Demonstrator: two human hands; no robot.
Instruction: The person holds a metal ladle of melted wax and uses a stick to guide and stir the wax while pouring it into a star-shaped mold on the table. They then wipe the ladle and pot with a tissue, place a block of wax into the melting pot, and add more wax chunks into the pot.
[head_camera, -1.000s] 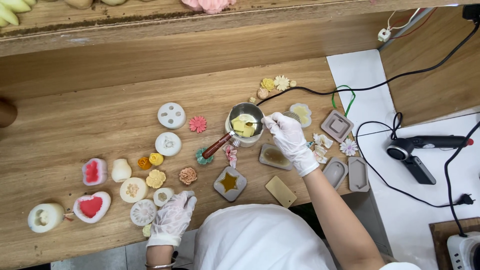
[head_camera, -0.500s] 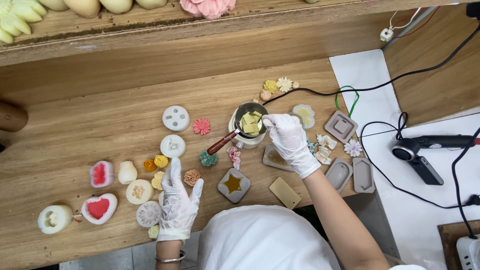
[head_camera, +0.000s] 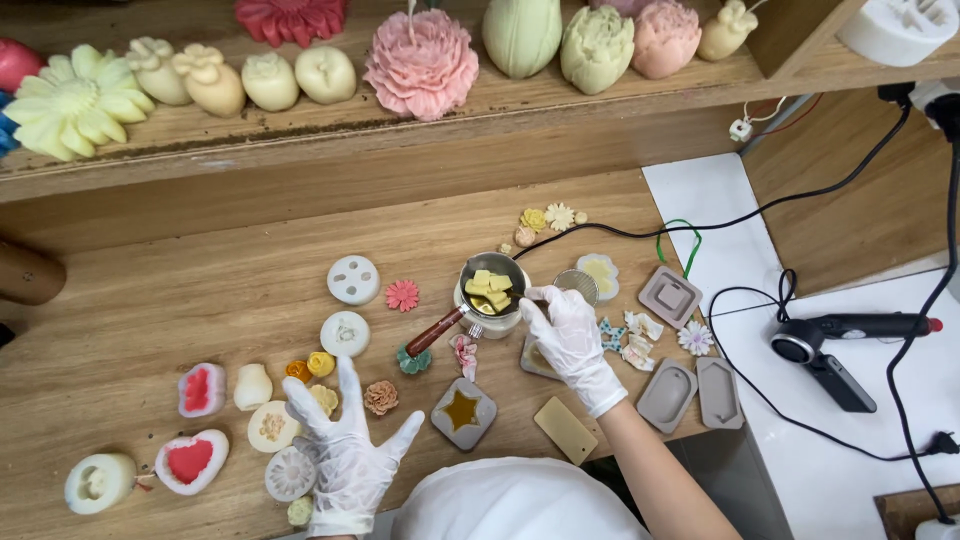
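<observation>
Right hand (head_camera: 572, 340) at frame centre grips the pot (head_camera: 492, 292) rim; left hand (head_camera: 345, 455), lower left, hovers fingers spread over moulds (head_camera: 290, 472).

Thin, matt white gloves cover the left hand (head_camera: 345, 455) and right hand (head_camera: 572, 340). A shiny metal melting pot (head_camera: 492, 290) with a glossy reddish handle is seen on the matt, grained wooden tabletop (head_camera: 200, 290). Beside the pot, matt grey rubbery moulds (head_camera: 464, 412) are laid.
</observation>
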